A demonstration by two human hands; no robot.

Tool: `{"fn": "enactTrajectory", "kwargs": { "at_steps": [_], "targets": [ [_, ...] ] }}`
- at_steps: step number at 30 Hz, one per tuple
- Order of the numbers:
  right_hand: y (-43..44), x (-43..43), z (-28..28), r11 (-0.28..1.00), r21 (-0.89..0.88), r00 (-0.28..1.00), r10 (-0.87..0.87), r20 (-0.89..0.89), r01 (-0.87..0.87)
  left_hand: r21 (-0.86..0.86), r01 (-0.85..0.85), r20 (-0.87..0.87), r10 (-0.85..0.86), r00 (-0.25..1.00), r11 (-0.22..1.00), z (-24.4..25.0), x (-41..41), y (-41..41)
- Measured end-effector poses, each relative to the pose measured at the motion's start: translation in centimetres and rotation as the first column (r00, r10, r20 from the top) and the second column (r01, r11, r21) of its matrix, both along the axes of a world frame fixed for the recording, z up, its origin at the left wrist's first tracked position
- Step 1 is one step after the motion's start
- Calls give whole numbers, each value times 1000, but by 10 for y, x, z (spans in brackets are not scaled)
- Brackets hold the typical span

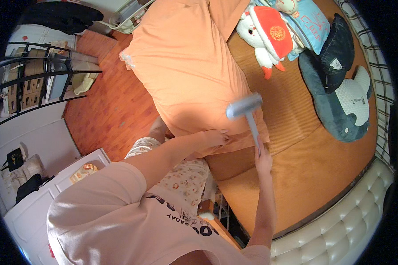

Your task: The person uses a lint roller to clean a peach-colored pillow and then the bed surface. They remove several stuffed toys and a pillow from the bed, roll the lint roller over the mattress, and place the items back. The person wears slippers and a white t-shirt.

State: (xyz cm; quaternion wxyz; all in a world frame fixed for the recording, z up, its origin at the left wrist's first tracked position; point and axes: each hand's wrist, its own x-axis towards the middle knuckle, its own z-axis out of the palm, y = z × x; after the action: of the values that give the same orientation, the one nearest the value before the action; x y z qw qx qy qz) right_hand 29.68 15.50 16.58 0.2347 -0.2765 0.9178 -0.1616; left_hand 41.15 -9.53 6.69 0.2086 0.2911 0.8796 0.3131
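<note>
A lint roller [243,106] with a grey-blue head, slightly blurred, is in my right hand [264,161], which grips the lower end of its handle. The head appears over the near right part of a large, plump orange pillow [195,79], and I cannot tell whether it touches the cloth. My left hand [216,137] has its fingers curled on the pillow's near edge, beside the flat fabric border. The pillow lies partly on a bed covered with an orange-brown mat [295,172] and reaches over the bed's left side.
A white plush toy [263,36] in a red cape, a light blue cushion [308,26], a dark cushion [338,53] and a grey-blue plush [335,116] lie at the bed's far right. A tufted headboard [341,218] borders the near right. A black shelving rack [33,79] stands left.
</note>
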Motion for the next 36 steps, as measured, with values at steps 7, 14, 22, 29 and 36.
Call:
{"fn": "enactTrajectory", "kwargs": {
  "at_steps": [7, 14, 22, 29, 36],
  "targets": [
    [41, 52, -7, 996, 75, 987, 56, -153, -45, -157, 57, 174, -29, 984, 986, -23, 14, 15],
    [-225, -25, -3, 933, -304, 898, 44, -437, -194, -108, -2, 131, 16, 991, 994, 5, 13, 15],
    [-216, 17, 6, 949, -255, 878, 43, -477, -185, -139, 79, 87, -67, 994, 987, -25, 15, 18],
    [9, 114, -14, 974, 157, 931, 205, -301, -163, -582, 121, -157, -257, 953, 804, 26, 28, 31],
    [-236, 62, -20, 898, -195, 827, 253, -502, -394, -187, -144, -302, 83, 950, 972, -6, 55, 37]
  ]
}}
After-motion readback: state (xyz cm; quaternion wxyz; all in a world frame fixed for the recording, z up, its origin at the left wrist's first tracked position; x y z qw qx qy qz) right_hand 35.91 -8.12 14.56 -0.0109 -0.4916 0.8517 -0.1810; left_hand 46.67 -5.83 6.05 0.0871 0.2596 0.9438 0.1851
